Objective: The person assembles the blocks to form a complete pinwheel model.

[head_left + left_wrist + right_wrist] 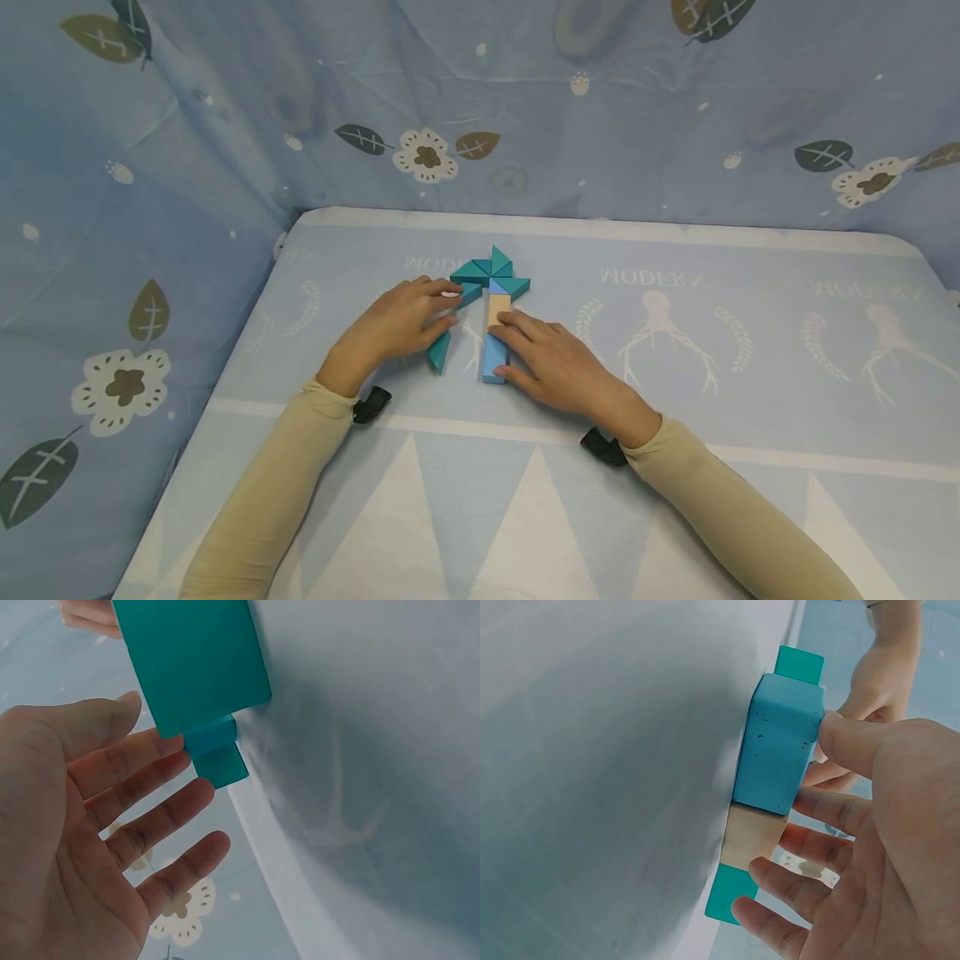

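Observation:
On the table, several teal triangular blocks [503,260] form a pinwheel shape above a column of a natural wood block [498,308] and a blue rectangular block [493,360]. My right hand [558,367] lies along the column's right side. Its thumb and index finger touch the blue block [780,742], and the other fingers extend towards the wood block [751,836]. Left of the pinwheel, my left hand [405,321] reaches with extended fingertips to a teal triangle [470,293]. Another teal triangle [440,353] lies below its thumb, large in the left wrist view.
A patterned cloth covers the table [750,400], which has a pale border. Blue curtain fabric [525,108] with flowers and leaves hangs behind it and along the left side. Black wrist cameras [372,405] sit under both wrists.

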The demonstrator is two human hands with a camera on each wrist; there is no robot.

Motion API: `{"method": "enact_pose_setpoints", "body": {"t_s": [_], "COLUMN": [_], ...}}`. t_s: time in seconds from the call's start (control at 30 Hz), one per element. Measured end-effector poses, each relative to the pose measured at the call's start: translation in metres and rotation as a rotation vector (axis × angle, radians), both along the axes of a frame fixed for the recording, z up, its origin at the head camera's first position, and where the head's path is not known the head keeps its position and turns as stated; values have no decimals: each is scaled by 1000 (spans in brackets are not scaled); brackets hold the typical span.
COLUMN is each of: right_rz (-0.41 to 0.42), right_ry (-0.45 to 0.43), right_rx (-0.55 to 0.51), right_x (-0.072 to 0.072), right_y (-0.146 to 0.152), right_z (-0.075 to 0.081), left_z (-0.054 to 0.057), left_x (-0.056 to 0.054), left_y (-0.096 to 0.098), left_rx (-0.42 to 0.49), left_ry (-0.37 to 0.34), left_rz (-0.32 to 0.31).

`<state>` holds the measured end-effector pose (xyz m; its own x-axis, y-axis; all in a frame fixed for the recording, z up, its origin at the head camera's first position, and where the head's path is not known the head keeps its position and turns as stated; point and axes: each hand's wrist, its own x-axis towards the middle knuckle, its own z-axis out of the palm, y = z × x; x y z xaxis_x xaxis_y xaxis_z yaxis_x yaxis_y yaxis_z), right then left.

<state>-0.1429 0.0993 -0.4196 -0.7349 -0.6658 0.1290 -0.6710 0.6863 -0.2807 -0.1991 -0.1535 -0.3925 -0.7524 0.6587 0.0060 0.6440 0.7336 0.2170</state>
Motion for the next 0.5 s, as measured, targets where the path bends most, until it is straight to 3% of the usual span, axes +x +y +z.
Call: {"method": "enact_pose_setpoints", "body": {"t_s": [0.5], "right_rz": [-1], "right_ry": [-11], "right_rx": [-3], "right_x": [0], "right_y": [0], "right_z": [1], "left_z": [-5], "left_x": [-1], "left_y": [2], "left_rx": [-36], "left_ry": [2], "left_rz": [-7]}}
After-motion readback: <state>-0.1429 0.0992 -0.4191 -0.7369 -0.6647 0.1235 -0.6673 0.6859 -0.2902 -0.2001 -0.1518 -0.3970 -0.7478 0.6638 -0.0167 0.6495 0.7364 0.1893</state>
